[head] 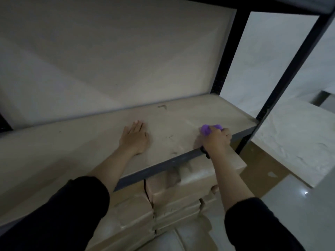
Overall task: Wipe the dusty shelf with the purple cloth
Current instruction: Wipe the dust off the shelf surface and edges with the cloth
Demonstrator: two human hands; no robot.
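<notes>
The dusty beige shelf board [174, 116] runs across the middle of the view, with smudges and streaks in its dust. My left hand [135, 137] lies flat on the board, palm down, fingers together, holding nothing. My right hand [218, 140] is closed around the bunched purple cloth [208, 129] and presses it onto the board near the front right corner. Only the far part of the cloth shows past my knuckles. Both forearms come out of black sleeves.
Dark metal uprights [224, 69] [282, 75] frame the right end, and a dark upper shelf edge [272, 4] crosses the top. Beige stacked packages [181, 192] fill the level below. White slabs [299, 134] lean at the right above a glossy floor [290, 196].
</notes>
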